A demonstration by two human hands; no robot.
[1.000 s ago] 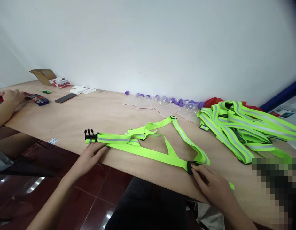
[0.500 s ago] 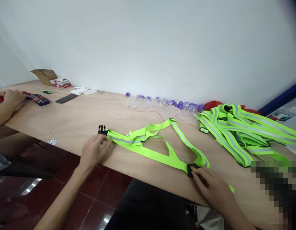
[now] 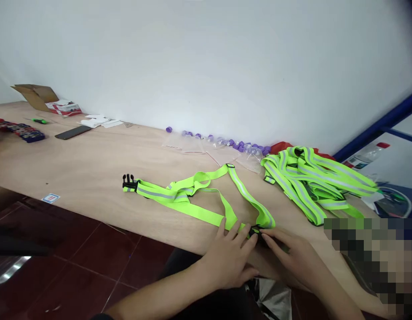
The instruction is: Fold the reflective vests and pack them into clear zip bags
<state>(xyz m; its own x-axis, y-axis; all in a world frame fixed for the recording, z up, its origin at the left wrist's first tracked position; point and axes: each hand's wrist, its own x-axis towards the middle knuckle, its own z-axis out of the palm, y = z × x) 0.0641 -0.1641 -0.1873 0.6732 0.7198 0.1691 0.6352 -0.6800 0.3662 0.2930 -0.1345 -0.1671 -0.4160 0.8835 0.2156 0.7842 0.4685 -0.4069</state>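
Observation:
A neon-yellow reflective harness with a grey stripe lies spread on the wooden table. My left hand rests on its lower strap near the table's front edge, fingers spread and flat. At the strap's right end, my right hand pinches a black buckle between thumb and fingers; the fingers partly hide it. A black pronged clip is at the harness's left end, away from both hands. A small black slider joins the straps at the top.
More reflective harnesses are heaped at the right. Along the wall lie several purple rolls and clear plastic bags. Farther left are a dark flat bar, white papers and a cardboard box. Another person's hand shows at the left edge.
My left hand has left the pronged clip and moved right onto the strap beside the buckle. My right hand stays at the buckle. The view has turned slightly right.

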